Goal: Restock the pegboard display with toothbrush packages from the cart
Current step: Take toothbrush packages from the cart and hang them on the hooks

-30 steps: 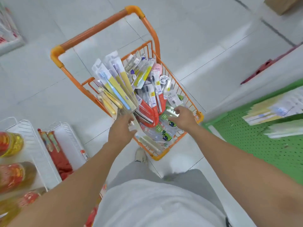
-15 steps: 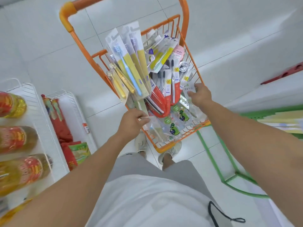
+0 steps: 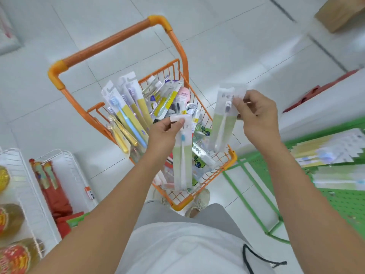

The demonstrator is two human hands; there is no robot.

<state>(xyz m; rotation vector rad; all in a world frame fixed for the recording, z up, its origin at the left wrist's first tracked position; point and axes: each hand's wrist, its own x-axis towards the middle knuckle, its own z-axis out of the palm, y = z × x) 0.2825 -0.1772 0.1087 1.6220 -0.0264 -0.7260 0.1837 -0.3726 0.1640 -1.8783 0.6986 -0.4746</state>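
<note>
Change: since the frame half a second before, both hands had come up out of the cart (image 3: 205, 175); each now carried one package, where before the left held a fan of packages at the cart's left side and the right reached among the stock at the right wall.
Left grip: left hand (image 3: 162, 135) pinched on the top edge of a blue-brush package (image 3: 182, 159), thumb and fingers together on the card.
Right grip: right hand (image 3: 256, 117) pinched on the upper part of a white-brush package (image 3: 223, 123).
Package location: both hung above the near half of the cart, clear of the stock below, long axes roughly vertical, header ends up at the fingers.
Remaining stock: a yellow-backed fan (image 3: 128, 111) stood at the cart's left wall; mixed packages lay loose elsewhere.
Key relation: green pegboard (image 3: 347, 196) lay to the right, with hung packages (image 3: 325, 151) already on it; the right hand was nearer, so its package would likely go first.
Judgement: header holes sat under the fingers; hooks were blurred, so alignment could not be assessed.
</note>
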